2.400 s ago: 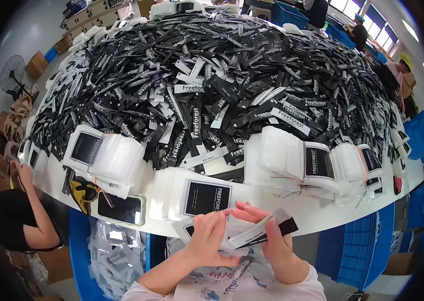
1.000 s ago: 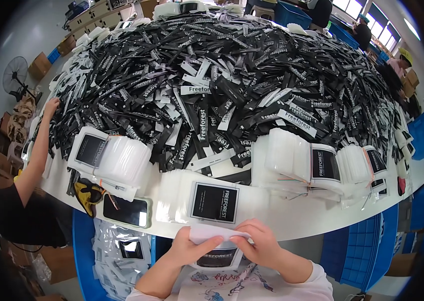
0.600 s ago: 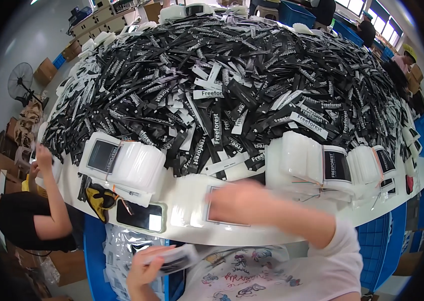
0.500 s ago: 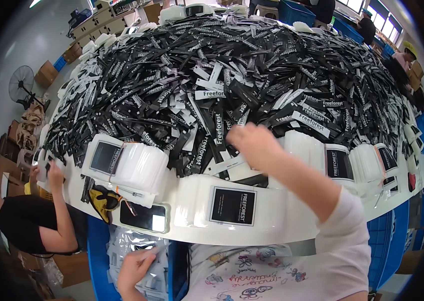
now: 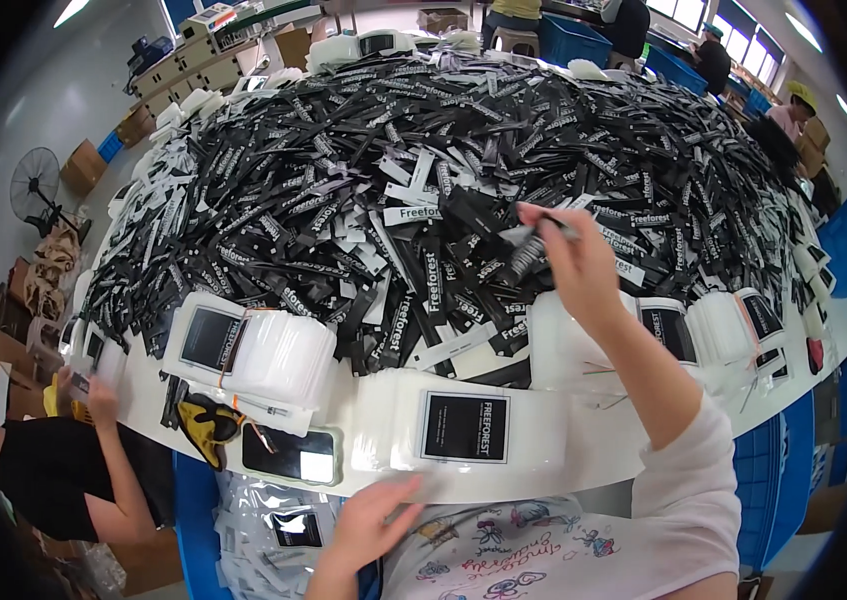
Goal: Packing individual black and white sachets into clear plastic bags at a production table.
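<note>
My right hand [image 5: 586, 262] is over the near right slope of a large heap of slim flat packets [image 5: 343, 160], mostly black, some white. Its fingers are closed on a slim black packet [image 5: 528, 255] with pale print, blurred by motion. By the table's front edge, my left hand [image 5: 373, 522] has its fingers apart and nothing visible in it. Just beyond that hand lies a fanned stack of clear plastic bags [image 5: 533, 425] with a black printed panel on top.
More banded bag stacks [image 5: 288, 345] stand left and right along the edge. A phone [image 5: 291, 455] and a yellow-black tool [image 5: 205, 425] lie at left. A blue bin [image 5: 201, 540] below holds filled bags [image 5: 243, 520]. A co-worker [image 5: 73, 470] works at far left.
My left hand has moved from above the bin rightward to the table edge. My right hand has shifted right and away from me, now with a black packet in its fingers.
</note>
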`<state>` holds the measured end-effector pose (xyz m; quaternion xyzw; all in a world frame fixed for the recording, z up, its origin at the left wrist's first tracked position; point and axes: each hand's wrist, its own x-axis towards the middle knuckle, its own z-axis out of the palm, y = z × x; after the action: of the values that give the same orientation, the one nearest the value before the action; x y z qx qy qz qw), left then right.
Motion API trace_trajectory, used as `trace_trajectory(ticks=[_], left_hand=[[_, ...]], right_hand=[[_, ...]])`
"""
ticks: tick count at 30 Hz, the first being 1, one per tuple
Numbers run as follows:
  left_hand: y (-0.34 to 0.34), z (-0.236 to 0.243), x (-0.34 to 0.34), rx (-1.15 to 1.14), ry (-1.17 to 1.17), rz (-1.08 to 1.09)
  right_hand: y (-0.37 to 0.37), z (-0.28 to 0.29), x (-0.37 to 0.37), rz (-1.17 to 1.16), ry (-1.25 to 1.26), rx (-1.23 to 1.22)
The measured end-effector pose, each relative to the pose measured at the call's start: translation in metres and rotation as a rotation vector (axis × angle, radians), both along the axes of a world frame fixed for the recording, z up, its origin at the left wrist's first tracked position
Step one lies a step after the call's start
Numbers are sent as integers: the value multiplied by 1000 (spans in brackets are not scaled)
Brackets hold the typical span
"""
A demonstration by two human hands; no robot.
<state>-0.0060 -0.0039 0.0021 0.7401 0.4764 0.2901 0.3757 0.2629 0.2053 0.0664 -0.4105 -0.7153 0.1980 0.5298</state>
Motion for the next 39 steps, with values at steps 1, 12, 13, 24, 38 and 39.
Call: trace_trajectory(ticks=[1,12,13,24,38,39], left_hand=[[9,2,16,102,49,-53],[44,-22,70,314,254,-294],[45,-17,68,330,248,-292],[22,8,91,526,112,-99],[26,8,106,461,35,-245],[23,8,103,459,44,-237]], right_hand=[[-11,-2,4,47,279,27],[-195,-135,41,-547,202,-17],[-197,-125,37,-471,360,-78],[-208,-99,45,-315,827,-652],[-235,-56,1,-66,40,-541],[-233,-59,1,-54,44,-542]])
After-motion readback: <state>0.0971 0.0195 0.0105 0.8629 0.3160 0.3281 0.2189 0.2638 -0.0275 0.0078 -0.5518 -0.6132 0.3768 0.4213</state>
